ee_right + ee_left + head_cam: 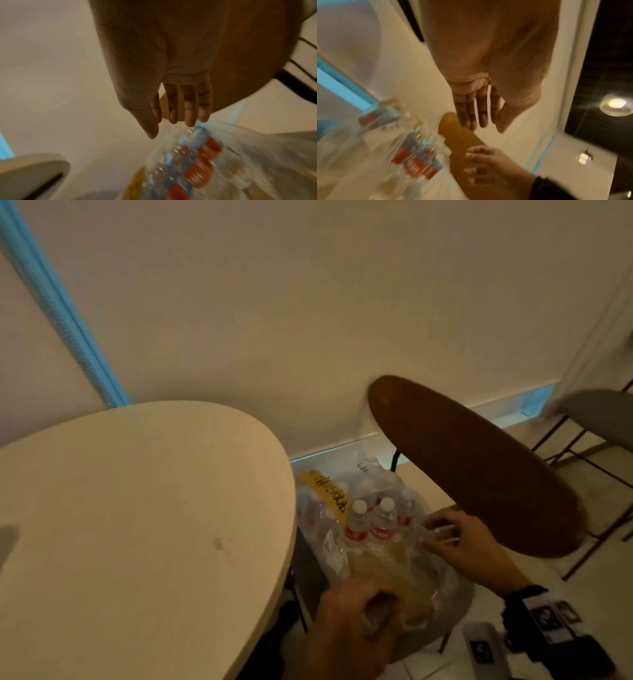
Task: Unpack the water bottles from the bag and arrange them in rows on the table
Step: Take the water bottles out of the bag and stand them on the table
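Note:
Several clear water bottles with white caps and red labels stand packed in a clear plastic bag, low down between the table and a chair. My right hand reaches to the bag's right side. Its straight fingers touch the plastic just above the bottles. My left hand is blurred at the bag's near edge. In the left wrist view its fingers are straight and hold nothing, with the bottles blurred to the left. The round cream table bears no bottles.
A brown wooden chair seat overhangs the bag on the right, close over my right hand. A grey chair with dark metal legs stands at the far right. A yellow taped label lies on the pack. A pale wall runs behind.

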